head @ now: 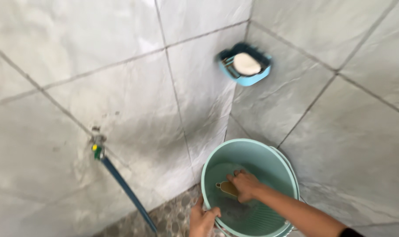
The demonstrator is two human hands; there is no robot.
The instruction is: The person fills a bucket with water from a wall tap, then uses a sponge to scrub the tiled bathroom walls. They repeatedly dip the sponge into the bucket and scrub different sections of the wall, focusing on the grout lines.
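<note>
Lower centre-right of frame: a pale green plastic bucket sits in the corner where two grey tiled walls meet, tilted w/ its mouth toward the camera. The left hand, at the bottom edge, has its fingers curled over the near rim of the bucket, gripping it. The right hand comes in from the lower right, forearm crossing the rim, and is down inside the bucket w/ fingers closed on a small yellowish-tan thing, prob. a scrubbing pad or sponge, though the view is too blurred to be sure. The pad is pressed against the inner wall, near the ribbed bottom.

Left of frame: a wall tap w/ a yellow-green fitting, and a dark blue hose running from it diagonally down to the bottom centre. Upper centre-right: a light blue soap dish fixed to the wall at the corner, holding a white bar of soap. Bottom centre, beside the bucket: a pebble-pattern floor, partly seen.
</note>
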